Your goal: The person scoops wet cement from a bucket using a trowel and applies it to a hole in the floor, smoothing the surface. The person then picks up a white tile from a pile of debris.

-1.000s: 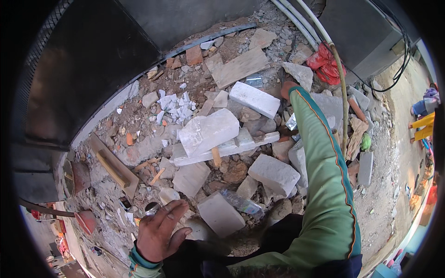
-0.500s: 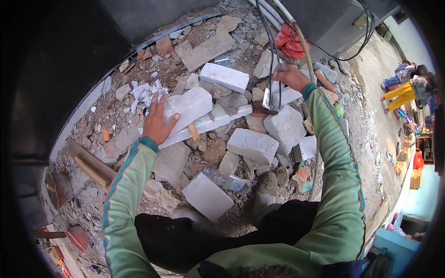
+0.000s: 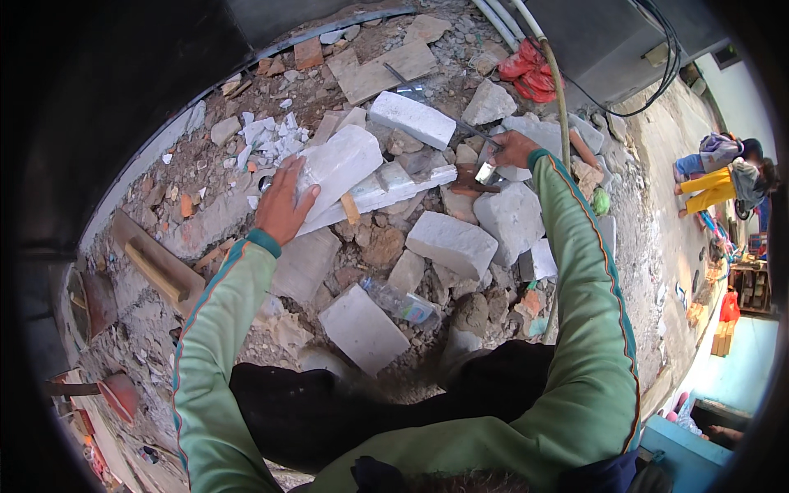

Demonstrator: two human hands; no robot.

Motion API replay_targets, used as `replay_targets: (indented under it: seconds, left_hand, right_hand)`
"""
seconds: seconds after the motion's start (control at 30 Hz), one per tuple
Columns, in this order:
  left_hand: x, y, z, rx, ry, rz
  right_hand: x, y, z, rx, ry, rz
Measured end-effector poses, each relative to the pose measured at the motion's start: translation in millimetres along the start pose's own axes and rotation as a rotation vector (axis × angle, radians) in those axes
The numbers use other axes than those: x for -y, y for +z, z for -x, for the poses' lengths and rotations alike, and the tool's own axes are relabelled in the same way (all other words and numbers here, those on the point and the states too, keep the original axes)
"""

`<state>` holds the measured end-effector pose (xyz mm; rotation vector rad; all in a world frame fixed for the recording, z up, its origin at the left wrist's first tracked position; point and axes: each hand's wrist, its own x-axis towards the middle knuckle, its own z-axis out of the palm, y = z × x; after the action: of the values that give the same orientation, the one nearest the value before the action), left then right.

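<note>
My left hand (image 3: 283,205) lies on the near left end of a pale, rough block (image 3: 341,160), fingers spread. This block rests slanted over a long white broken slab (image 3: 399,191). To the right, my right hand (image 3: 514,150) is closed around a thin dark metal rod (image 3: 427,99), which slants away to the far left. A small shiny metal piece (image 3: 485,172) shows just below that hand; whether it belongs to the rod I cannot tell. Beside it lies a rusty brown piece (image 3: 470,182). Another white block (image 3: 412,119) sits beyond, under or beside the rod.
More pale blocks (image 3: 452,244) and broken bricks surround my feet. A plastic bottle (image 3: 399,301) lies among the rubble. A hose (image 3: 563,107) runs down the right, near a red plastic bag (image 3: 528,72). Two people (image 3: 727,177) are at the far right.
The dark rod has swung from upright to slanting toward the far left in my right hand. My left hand stays on the block. The view has shifted slightly.
</note>
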<state>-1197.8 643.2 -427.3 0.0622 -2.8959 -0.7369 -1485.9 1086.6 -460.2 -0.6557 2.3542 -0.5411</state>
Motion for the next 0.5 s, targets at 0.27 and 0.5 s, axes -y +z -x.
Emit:
replay_targets:
  seconds: [0.27, 0.5]
  left_hand:
    - [1, 12, -7, -0.049, -0.02, -0.037]
    - [16, 17, -4, -0.033, 0.042, 0.016]
  right_hand:
    - [24, -25, 96, -0.154, 0.027, -0.139]
    - [94, -46, 179, -0.6, -0.219, 0.042]
